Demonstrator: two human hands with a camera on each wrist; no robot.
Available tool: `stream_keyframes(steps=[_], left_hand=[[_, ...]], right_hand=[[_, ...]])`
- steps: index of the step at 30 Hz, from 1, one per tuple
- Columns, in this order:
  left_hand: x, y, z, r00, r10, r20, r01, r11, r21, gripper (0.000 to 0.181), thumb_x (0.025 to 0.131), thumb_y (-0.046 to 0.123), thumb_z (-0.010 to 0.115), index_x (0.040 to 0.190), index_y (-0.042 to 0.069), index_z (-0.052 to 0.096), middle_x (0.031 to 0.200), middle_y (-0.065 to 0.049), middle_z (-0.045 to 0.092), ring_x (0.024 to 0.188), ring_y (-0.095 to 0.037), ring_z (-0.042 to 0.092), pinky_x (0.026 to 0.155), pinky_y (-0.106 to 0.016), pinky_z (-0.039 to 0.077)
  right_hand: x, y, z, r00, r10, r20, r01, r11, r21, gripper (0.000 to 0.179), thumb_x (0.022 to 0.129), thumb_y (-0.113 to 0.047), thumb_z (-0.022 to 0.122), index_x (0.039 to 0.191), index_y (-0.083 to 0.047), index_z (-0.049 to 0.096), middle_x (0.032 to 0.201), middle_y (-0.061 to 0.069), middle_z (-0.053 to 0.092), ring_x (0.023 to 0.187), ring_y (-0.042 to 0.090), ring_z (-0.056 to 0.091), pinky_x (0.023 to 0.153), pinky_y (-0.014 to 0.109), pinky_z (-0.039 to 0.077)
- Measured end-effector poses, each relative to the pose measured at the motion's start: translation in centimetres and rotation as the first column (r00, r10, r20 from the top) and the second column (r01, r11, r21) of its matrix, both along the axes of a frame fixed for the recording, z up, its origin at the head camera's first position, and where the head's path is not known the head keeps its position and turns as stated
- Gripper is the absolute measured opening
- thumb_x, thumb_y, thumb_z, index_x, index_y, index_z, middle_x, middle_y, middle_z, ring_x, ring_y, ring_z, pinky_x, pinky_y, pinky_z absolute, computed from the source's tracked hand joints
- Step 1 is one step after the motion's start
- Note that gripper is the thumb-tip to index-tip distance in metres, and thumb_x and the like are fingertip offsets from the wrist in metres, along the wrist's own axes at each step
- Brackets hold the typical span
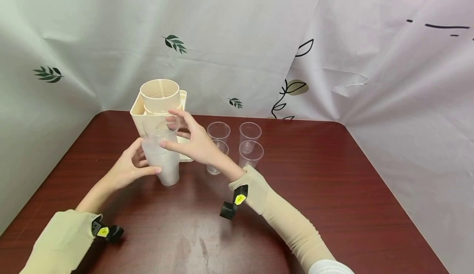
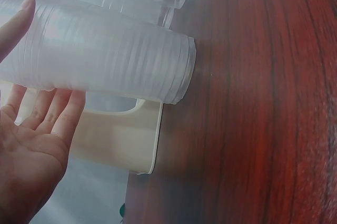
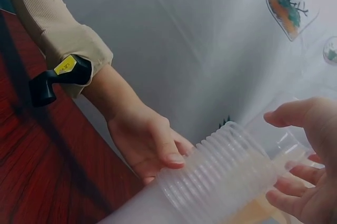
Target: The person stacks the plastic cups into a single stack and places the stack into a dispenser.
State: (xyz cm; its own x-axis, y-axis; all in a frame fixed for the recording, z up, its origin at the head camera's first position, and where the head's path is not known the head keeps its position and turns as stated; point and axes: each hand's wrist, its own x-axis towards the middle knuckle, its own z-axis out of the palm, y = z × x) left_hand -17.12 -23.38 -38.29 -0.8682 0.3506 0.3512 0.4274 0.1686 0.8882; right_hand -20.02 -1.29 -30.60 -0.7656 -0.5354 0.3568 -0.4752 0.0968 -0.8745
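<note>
My left hand (image 1: pixel 127 167) grips a tall stack of nested clear plastic cups (image 2: pixel 110 50), thumb on one side and fingers on the other. The stack is tilted, its narrow bases low over the table. At its upper end my right hand (image 1: pixel 194 138) holds the top clear plastic cup (image 1: pixel 161 126), thumb in front and fingers behind, partly seen through it. In the right wrist view the thumb (image 3: pixel 295 114) and fingers (image 3: pixel 297 187) lie either side of this cup. Right behind the stack stands a cream cup holder (image 1: pixel 160 95) with an open round tube, its lower part hidden.
Several separate clear cups stand upright to the right of the stack, a front one (image 1: pixel 251 152) and a back one (image 1: pixel 250 131) among them. They are close to my right forearm. The dark red wooden table (image 1: pixel 326 191) meets pale patterned cloth (image 1: pixel 237 52) at its back and sides.
</note>
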Motion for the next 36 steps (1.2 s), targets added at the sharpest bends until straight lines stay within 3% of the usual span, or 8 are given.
stream_keyframes(steps=[8,14,24,36], left_hand=[[0.02,0.04,0.04,1.0,-0.004,0.004,0.004,1.0,0.001,0.074,0.076,-0.014,0.07,0.136,0.015,0.037,0.126,0.012,0.05,0.109,0.005,0.057,0.085,-0.012,0.052],[0.07,0.02,0.02,1.0,0.001,0.009,-0.001,1.0,-0.008,0.074,0.077,-0.013,0.071,0.135,0.016,0.037,0.125,0.012,0.05,0.109,0.005,0.057,0.084,-0.012,0.052],[0.25,0.04,0.16,1.0,0.019,0.022,-0.018,0.999,-0.038,0.084,0.078,-0.01,0.071,0.146,0.014,0.027,0.131,0.017,0.045,0.11,0.009,0.055,0.084,-0.011,0.051],[0.32,0.07,0.12,1.0,0.018,0.017,-0.018,1.0,-0.024,0.084,0.078,-0.011,0.071,0.146,0.014,0.029,0.129,0.016,0.047,0.11,0.008,0.056,0.084,-0.011,0.052]], right_hand=[[-0.11,0.01,-0.42,0.999,-0.001,0.033,-0.001,0.998,0.07,0.072,0.083,-0.012,0.074,0.144,-0.015,0.036,0.136,0.008,0.055,0.12,0.01,0.055,0.099,0.017,0.046],[-0.19,0.0,-0.62,0.999,0.018,0.043,-0.022,0.995,0.098,0.072,0.083,-0.013,0.074,0.144,-0.015,0.036,0.137,0.008,0.053,0.124,0.013,0.053,0.099,0.017,0.046],[0.04,0.07,-0.53,0.999,0.027,0.044,-0.033,0.991,0.128,0.073,0.082,-0.015,0.075,0.143,-0.016,0.036,0.139,0.007,0.052,0.126,0.014,0.053,0.101,0.018,0.046],[0.02,0.15,-0.64,0.998,0.043,0.037,-0.048,0.988,0.146,0.072,0.083,-0.015,0.074,0.144,-0.015,0.035,0.143,0.007,0.049,0.128,0.013,0.051,0.103,0.018,0.044]])
